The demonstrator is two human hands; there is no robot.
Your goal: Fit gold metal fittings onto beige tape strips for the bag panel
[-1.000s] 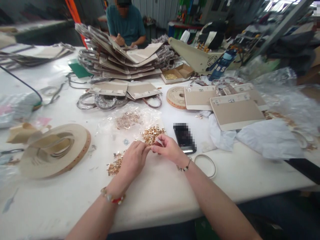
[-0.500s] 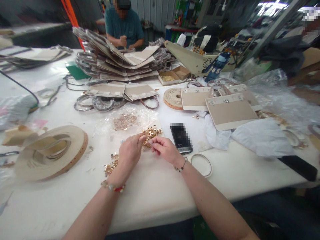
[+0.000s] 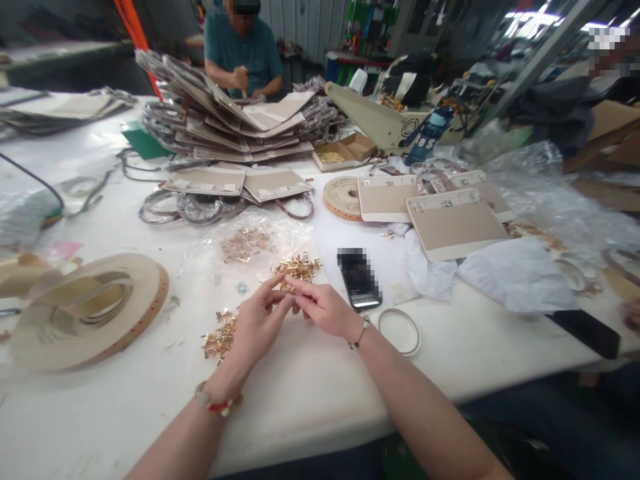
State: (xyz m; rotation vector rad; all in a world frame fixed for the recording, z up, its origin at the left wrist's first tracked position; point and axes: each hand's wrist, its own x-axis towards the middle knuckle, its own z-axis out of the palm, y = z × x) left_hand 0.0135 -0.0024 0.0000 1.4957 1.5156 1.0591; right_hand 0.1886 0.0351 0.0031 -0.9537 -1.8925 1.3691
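Observation:
My left hand [image 3: 263, 320] and my right hand [image 3: 323, 308] meet over the white table, fingertips touching. The fingers of both are pinched together; whatever lies between them is too small or hidden to name. Just beyond the fingertips lies a pile of small gold metal fittings [image 3: 302, 268] with prongs. A second heap of gold fittings [image 3: 219, 339] sits left of my left hand, partly covered by it. Behind them, a clear plastic bag [image 3: 205, 248] holds many small rose-gold pieces [image 3: 245, 245].
Right of my hands lie a phone [image 3: 359, 280] and a tape ring [image 3: 417, 333]. A large strip roll [image 3: 145, 320] lies at left. Beige panels [image 3: 455, 227] and a stacked pile [image 3: 225, 127] stand farther back. Across the table, a person [image 3: 245, 53] works.
My hands have come together, right fingertips now against the left. The left hand has dropped slightly nearer to me. The whole view has shifted a little.

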